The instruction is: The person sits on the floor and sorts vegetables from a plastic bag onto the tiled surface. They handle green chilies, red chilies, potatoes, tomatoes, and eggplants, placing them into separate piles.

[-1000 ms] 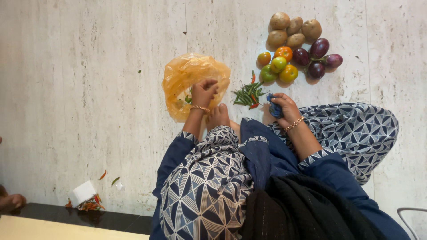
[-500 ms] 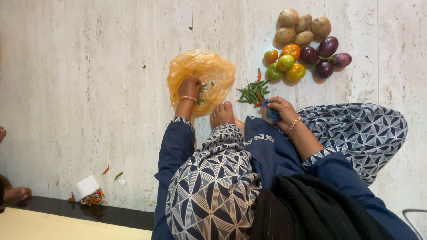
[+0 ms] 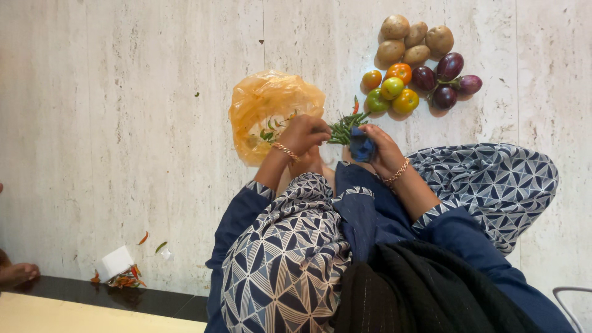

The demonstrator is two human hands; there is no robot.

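Observation:
I sit on a pale stone floor in blue and patterned clothes. My left hand (image 3: 305, 132) lies at the right edge of an orange plastic bag (image 3: 271, 105) that holds green stems. Its fingertips are closed on the end of a small pile of green chillies (image 3: 345, 126), which includes one red chilli. My right hand (image 3: 382, 148), with a bracelet on the wrist, sits just right of the pile. It grips a small blue object (image 3: 362, 147), partly hidden by the fingers.
Beyond the chillies lie potatoes (image 3: 416, 40), red, orange and green tomatoes (image 3: 391, 86) and purple aubergines (image 3: 447, 80). A small white box (image 3: 117, 262) with chilli scraps sits at lower left by a dark ledge (image 3: 123, 299). Part of another person (image 3: 15, 272) shows at the left edge.
My left hand has come out of the orange bag and moved right to the chilli pile. My right hand has stayed by the pile with the blue object.

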